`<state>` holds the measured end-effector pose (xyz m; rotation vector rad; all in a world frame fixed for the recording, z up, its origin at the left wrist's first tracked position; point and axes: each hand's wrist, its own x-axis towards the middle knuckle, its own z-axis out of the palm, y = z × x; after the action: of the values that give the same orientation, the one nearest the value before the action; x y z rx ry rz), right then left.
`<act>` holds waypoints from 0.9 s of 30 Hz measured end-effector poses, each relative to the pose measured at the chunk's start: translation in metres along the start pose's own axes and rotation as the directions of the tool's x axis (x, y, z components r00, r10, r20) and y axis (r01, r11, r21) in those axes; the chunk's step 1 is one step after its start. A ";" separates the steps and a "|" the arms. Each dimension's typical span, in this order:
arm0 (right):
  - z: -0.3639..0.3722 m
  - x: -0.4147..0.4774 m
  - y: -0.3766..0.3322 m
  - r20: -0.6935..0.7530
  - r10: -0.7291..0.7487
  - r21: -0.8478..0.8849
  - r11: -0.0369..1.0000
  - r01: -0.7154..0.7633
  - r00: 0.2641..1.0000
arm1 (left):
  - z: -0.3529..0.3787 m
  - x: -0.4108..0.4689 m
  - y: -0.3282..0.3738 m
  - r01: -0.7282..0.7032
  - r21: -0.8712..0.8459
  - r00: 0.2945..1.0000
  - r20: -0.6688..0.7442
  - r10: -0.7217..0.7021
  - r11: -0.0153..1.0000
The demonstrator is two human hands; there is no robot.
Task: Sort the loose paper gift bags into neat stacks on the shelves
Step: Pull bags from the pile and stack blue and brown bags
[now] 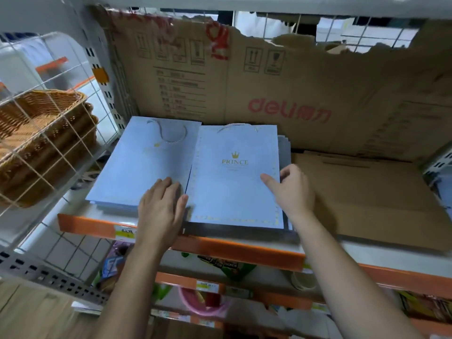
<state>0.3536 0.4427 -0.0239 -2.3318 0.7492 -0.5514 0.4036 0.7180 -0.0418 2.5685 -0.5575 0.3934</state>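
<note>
At the shelf's [234, 250] orange front edge, both forearms reach in. Left hand [160, 211]: flat, fingers straight, palm pressing on the front right corner of the left stack [137, 167] of pale blue gift bags. Right hand [294, 192]: thumb on top of the right stack [232, 192] near its right edge, fingers curled down over that edge.

Both stacks lie flat, side by side and touching, at the shelf's left half. Long axes run front to back, with the cord handles toward the rear. Top right bag reads "PRINCE" in gold under a crown.

A flat cardboard sheet [367, 192] covers the right half. A torn cardboard panel [293, 81] at the rear reads "deli" in red.
</note>
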 end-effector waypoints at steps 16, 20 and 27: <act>-0.075 -0.026 0.069 -0.098 0.033 0.027 0.999 -0.030 0.995 | 0.034 0.028 0.091 -0.242 -0.101 0.961 0.109 0.253 0.965; -0.111 -0.035 0.115 -0.141 0.071 0.001 0.997 -0.072 0.988 | 0.053 0.019 0.145 -0.312 -0.108 0.933 0.150 0.326 0.944; -0.202 -0.049 0.197 -0.188 0.080 0.009 0.997 -0.080 0.979 | 0.093 -0.013 0.262 -0.413 -0.108 0.880 0.210 0.427 0.904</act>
<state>0.1339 0.2593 -0.0187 -2.2586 0.9256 -0.7432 0.2900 0.4646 -0.0230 2.4366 -1.2056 0.2149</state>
